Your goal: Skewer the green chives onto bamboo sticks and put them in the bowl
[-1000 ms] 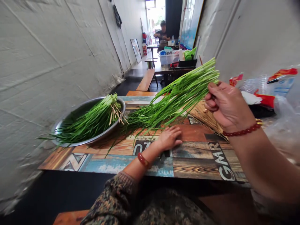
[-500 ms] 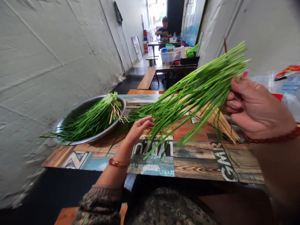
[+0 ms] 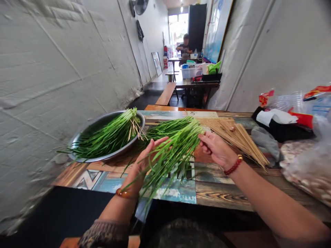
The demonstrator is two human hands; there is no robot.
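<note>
A loose bunch of green garlic chives (image 3: 176,148) hangs over the table, its pale ends pinched in my right hand (image 3: 216,148). The leaf ends trail down toward the front edge. My left hand (image 3: 147,156) has its fingers stretched out against the left side of this bunch, partly covered by leaves. Just behind lies a pile of chives (image 3: 165,128) on the tabletop. At the left, a metal basin (image 3: 110,157) holds more chives (image 3: 103,136), with thin sticks poking out near their pale ends. Bamboo skewers (image 3: 245,143) are spread on the table beyond my right hand.
Along the right side of the table are a clear bag of pale pieces (image 3: 305,165), a black-and-white cloth-like item (image 3: 276,120) and plastic packaging. Farther back stand a bench (image 3: 167,93), a table with a plastic bin (image 3: 191,72), and a seated person (image 3: 184,48).
My right hand has brought the bunch down and left, from raised high at the right to low over the table. My left hand has come against the leaves. The view has tilted up slightly.
</note>
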